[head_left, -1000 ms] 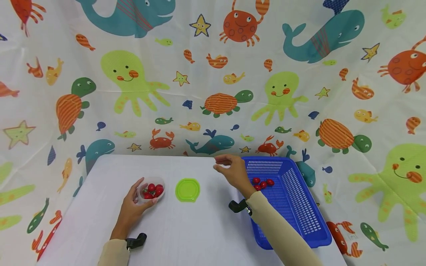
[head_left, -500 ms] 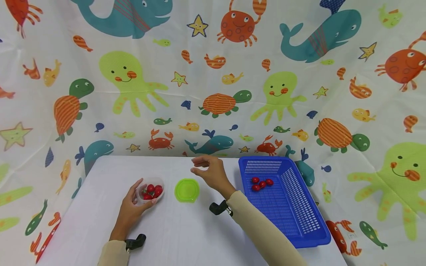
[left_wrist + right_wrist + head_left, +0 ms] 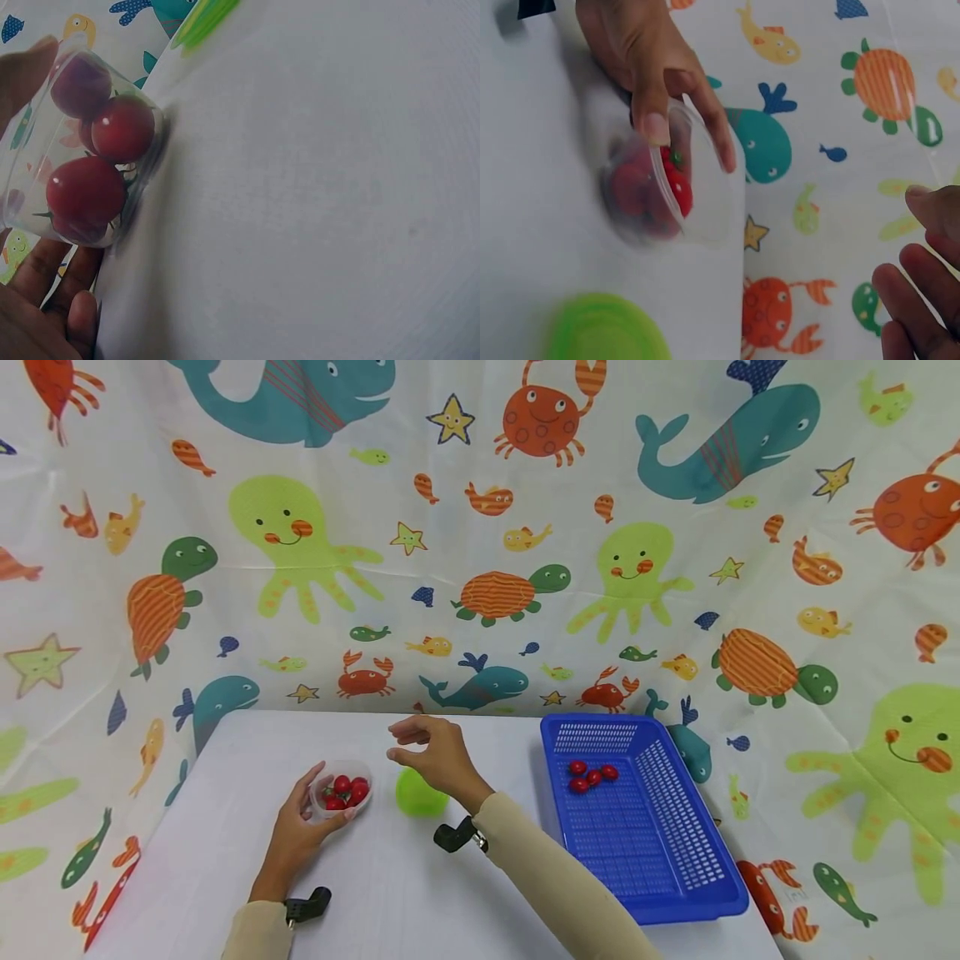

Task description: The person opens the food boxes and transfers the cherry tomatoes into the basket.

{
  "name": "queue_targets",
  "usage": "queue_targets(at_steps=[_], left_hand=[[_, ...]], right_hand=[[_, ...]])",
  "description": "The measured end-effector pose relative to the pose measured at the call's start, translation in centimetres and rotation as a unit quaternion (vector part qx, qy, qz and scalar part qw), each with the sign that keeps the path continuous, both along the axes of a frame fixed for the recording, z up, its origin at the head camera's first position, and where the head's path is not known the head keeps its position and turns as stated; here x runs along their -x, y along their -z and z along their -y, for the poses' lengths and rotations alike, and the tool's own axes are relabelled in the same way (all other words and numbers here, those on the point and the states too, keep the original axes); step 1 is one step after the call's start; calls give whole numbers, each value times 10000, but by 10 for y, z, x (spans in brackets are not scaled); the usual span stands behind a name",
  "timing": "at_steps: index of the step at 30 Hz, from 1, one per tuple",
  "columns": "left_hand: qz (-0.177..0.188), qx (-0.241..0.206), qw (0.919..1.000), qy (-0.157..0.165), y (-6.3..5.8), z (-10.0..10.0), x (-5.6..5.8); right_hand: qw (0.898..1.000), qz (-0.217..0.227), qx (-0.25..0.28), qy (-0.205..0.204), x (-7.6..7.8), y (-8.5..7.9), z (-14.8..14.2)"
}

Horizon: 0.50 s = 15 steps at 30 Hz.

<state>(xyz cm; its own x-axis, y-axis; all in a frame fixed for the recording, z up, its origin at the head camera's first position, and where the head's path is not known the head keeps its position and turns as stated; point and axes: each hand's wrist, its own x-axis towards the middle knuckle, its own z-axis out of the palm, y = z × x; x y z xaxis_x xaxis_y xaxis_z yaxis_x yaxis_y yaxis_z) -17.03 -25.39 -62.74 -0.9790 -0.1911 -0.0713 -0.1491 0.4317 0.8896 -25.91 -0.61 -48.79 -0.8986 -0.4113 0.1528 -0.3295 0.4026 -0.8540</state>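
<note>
My left hand grips a small clear plastic cup, thumb on the near side and fingers round the far side. Several red cherry tomatoes, some with green stems, lie inside it. My right hand hovers above the table with fingers bent loosely and a gap to the thumb; no object shows between them. Below it, partly covered in the head view, a round lime-green lid lies on the table. In the right wrist view the cup's open mouth faces my right fingers.
At the right, a blue slotted plastic basket stands on the white table. Several more cherry tomatoes lie in its far left part. Behind the table hangs a curtain printed with sea animals.
My right hand has moved left from beside the basket to above the green lid, its fingers keeping much the same shape. My left hand and the cup have stayed in place.
</note>
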Motion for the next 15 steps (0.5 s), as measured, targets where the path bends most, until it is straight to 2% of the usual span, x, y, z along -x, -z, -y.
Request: queue_targets(at_steps=[8, 15], left_hand=[[-184, -41, 9998, 37, 1, 0, 0], [-199, -52, 9998, -16, 1, -1, 0]], right_hand=[[9997, -42, -31, -255, -5, 11, 29], [9996, 22, -188, -197, -10, 25, 51]])
